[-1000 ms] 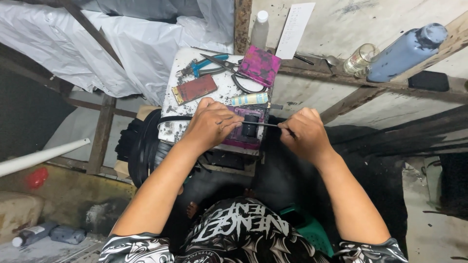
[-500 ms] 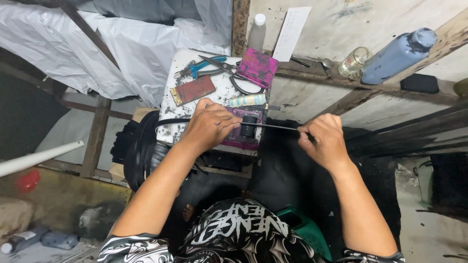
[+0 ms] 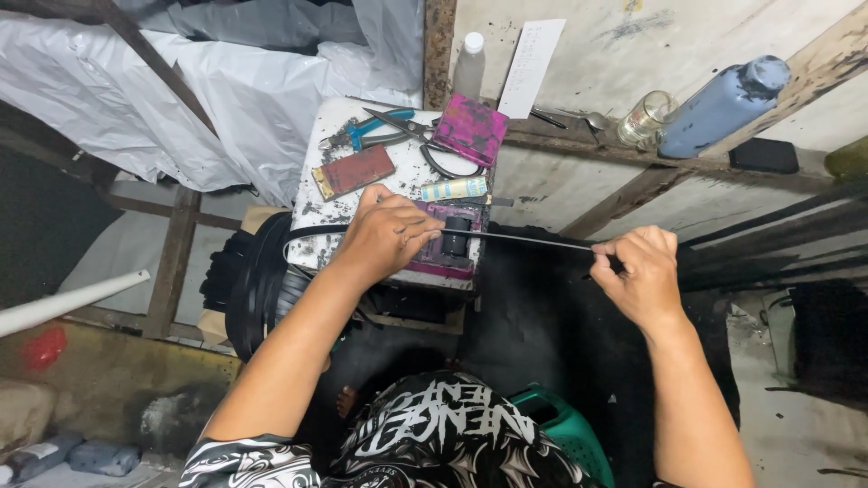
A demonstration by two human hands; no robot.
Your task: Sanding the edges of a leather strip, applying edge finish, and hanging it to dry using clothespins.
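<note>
— What is changing? The right hand (image 3: 637,276) is sitting farther out from the small surface (image 3: 312,226) than a second ago, so more black strip (image 3: 520,239) is showing between the hands.

— And the fingers? Both are clamping the strip; the left hand (image 3: 384,237) is pressing it beside the black clamp block (image 3: 455,242).
</note>
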